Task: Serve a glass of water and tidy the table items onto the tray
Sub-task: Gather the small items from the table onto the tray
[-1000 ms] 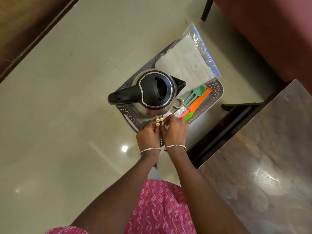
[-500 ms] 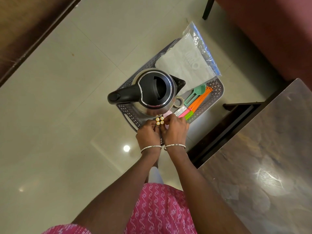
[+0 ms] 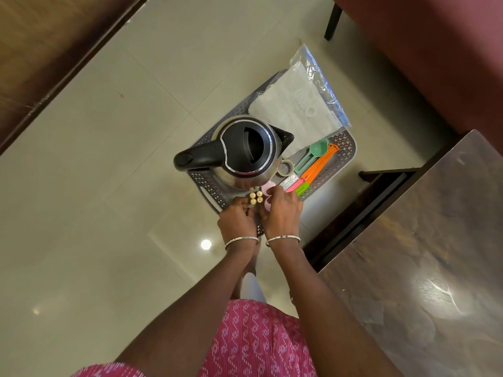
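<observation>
**Loaded tray carried low, both hands at its near edge**

The grey tray [image 3: 206, 183] hung above the tiled floor [image 3: 95, 159], gripped at its near edge by both hands — the left hand [image 3: 236, 217] and the right hand [image 3: 283, 210] sat side by side, nearly touching, fingers curled over the rim. How firmly they clamped it could not be told, since the fingertips were hidden among the small items.

With the kettle [image 3: 245, 151] as landmark: 4 batteries [image 3: 256, 197] stood on end just in front of it, right at the left hand's fingers. A pink clip [image 3: 266, 189] lay beside them under the right hand's fingertips. To the kettle's right sat a roll of tape [image 3: 285, 168], then a green scoop [image 3: 313, 155] and orange sticks [image 3: 319, 165]. Behind the kettle a plastic bag [image 3: 302, 107] overhung the tray's far edge. The dark tabletop [image 3: 422, 268] stood well to the kettle's right; none of its visible surface carried any items.

The tidying looked finished — the step in hand was probably carrying the tray. No glass was in view. The next move called for keeping the tray level, because the tall kettle and the upright batteries could topple.
</observation>
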{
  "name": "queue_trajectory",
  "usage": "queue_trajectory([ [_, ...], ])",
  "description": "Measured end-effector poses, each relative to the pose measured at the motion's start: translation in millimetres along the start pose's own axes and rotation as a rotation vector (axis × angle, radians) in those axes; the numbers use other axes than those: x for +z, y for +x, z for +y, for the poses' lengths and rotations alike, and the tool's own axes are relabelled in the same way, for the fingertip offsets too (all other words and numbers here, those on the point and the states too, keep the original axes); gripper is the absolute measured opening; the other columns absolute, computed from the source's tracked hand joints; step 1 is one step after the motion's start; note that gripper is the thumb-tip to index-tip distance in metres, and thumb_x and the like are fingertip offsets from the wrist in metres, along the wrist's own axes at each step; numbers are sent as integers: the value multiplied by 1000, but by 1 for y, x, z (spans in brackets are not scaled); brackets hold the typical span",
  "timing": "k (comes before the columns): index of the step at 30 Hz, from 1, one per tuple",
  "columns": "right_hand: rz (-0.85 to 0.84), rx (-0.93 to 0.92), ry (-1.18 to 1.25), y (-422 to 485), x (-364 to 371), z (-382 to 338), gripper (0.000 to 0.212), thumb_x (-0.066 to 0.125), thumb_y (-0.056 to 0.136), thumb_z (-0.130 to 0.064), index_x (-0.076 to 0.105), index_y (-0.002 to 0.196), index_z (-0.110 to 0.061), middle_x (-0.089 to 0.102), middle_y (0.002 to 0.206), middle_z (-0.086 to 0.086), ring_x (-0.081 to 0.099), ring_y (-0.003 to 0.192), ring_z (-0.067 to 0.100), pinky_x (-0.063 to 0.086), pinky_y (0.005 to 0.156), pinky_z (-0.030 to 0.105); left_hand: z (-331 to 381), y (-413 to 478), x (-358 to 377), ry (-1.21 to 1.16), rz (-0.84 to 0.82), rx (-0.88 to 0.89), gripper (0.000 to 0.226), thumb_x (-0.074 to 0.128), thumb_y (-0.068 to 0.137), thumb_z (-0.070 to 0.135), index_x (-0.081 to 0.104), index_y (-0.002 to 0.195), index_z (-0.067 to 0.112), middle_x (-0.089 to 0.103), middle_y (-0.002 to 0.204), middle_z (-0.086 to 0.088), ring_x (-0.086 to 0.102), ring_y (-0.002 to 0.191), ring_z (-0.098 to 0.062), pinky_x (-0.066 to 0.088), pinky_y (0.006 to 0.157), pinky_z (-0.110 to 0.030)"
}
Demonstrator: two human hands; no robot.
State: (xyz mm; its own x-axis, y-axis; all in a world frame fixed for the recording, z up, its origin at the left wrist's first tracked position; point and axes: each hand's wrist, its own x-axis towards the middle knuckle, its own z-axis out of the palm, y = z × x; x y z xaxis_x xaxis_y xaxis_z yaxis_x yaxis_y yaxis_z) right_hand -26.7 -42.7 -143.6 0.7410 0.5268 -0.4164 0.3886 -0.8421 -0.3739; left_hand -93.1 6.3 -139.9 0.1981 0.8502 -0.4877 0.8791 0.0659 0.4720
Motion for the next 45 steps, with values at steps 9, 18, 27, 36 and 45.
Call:
queue_trajectory([
  [9,28,-36,-1,-42,-30,5,35,64,87,-28,55,119,-17,65,115,4,48,108,26,34,89,38,-2,-23,-28,-29,12,-14,24,64,79,1,66,99,13,75,88,-5,71,86,-25,55,77,-35],
  [18,124,6,-54,-131,-78,22,14,55,93,-31,66,93,-23,70,97,-2,56,100,23,27,78,36,-5,-98,-77,-90,-102,209,16,67,79,-1,65,87,13,73,82,-7,72,78,-23,58,74,-39],
  [27,299,149,10,-253,-133,55,12,58,90,-31,68,92,-25,69,101,-3,57,104,23,34,84,38,2,-197,-125,-83,-129,444,13,67,78,6,66,81,18,72,76,-2,69,70,-21,57,70,-35],
  [36,460,428,132,-359,-179,135,15,54,90,-34,66,96,-27,67,104,-6,54,106,20,33,85,35,26,-293,-95,90,-337,652,12,62,78,8,66,79,19,72,79,-5,68,78,-26,56,75,-36],
  [45,663,769,351,-435,-213,251,15,56,91,-33,68,95,-25,70,101,-8,58,105,19,36,87,34,79,-415,-16,181,-581,896,7,66,79,9,68,82,15,72,81,-3,68,80,-23,55,80,-37],
])
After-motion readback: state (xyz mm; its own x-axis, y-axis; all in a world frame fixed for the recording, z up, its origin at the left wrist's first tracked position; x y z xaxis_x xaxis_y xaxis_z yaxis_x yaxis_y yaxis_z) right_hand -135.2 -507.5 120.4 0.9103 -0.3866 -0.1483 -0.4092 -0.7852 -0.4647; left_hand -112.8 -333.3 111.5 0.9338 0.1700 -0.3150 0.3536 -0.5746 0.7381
